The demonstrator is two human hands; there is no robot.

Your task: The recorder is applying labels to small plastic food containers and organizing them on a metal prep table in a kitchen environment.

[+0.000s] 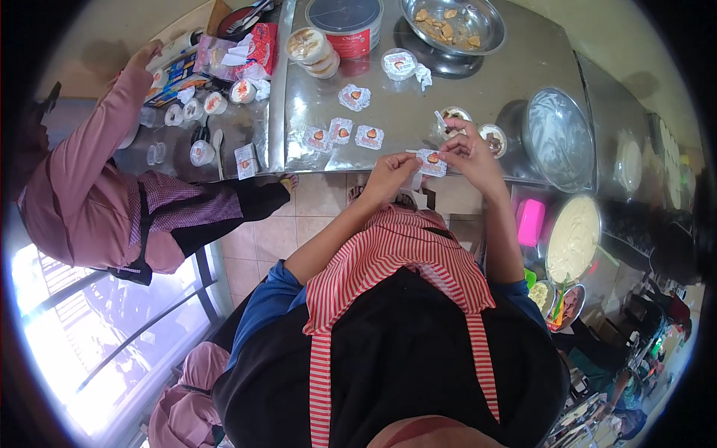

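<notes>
A small printed paper label (430, 167) is pinched between both hands at the front edge of the steel table. My left hand (389, 176) grips its left side, with a white paper piece (415, 182) hanging just below. At the label's right side is my right hand (473, 159), its thumb and fingertips closed on it. A narrow white strip (440, 118) shows by my right fingers; whether they hold it, I cannot tell. Behind this hand are two dessert cups (493, 141), one partly hidden. Loose labels (341, 131) lie to the left.
A steel bowl (546, 140) stands right, another with brown pieces (451, 28) at the back. Stacked dessert cups (313, 53) are beside a lidded tub (347, 28). A label stack (246, 161) lies left. Another person (89, 196) stands at the left. Cream fills a bowl (598, 235).
</notes>
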